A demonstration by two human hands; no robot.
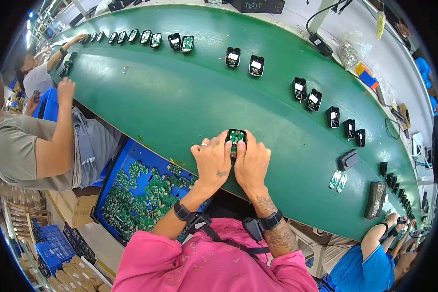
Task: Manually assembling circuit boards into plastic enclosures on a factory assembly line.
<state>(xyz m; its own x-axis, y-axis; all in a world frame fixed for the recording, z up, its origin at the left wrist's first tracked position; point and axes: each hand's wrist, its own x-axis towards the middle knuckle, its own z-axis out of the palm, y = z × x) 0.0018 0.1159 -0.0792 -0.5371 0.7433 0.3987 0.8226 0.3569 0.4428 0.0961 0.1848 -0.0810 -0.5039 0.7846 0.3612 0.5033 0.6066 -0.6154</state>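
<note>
Sitting between 2 hands [213,158] [252,160]: cased board [236,136]

An electronics assembly workshop, laid out like a factory line.
Small black cases [256,66], several showing circuit boards inside, run in a row along the far edge of a long green table [180,92]. Below its near edge sits a blue bin [129,155] heaped with loose green boards [155,197]. A co-worker in grey-green [22,146] and another in bright blue [367,267] line that edge.
</note>
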